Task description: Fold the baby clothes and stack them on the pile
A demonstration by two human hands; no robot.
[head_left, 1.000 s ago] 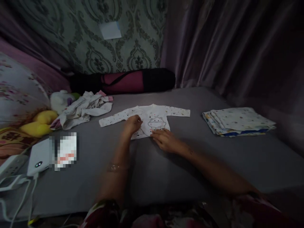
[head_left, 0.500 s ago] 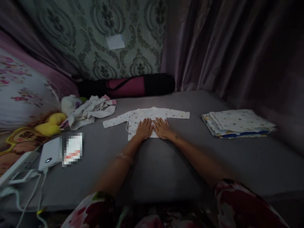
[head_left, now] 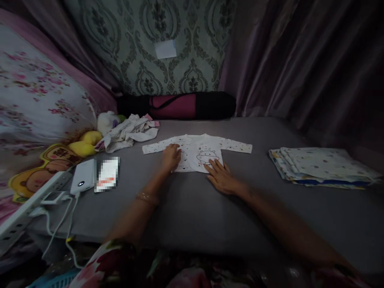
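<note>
A small white baby shirt (head_left: 196, 148) with a cartoon animal print lies spread flat on the grey bed (head_left: 192, 208), both sleeves stretched out sideways. My left hand (head_left: 171, 157) rests on the shirt's left front, fingers curled down onto the cloth. Fingers straight and flat, my right hand (head_left: 220, 177) lies at the shirt's lower hem, fingertips touching the fabric just below the print. Neither hand lifts anything.
A pile of crumpled clothes (head_left: 129, 132) and soft toys (head_left: 87, 143) lie at the left. A stack of folded cloths (head_left: 321, 166) sits at the right. A white device (head_left: 82, 182) with cables is at the near left. A dark bolster (head_left: 180, 106) lies against the wall.
Half a second ago both hands lay flat side by side on the shirt's middle; now they have drawn apart, left one to the left front, right one down to the hem, uncovering the print.
</note>
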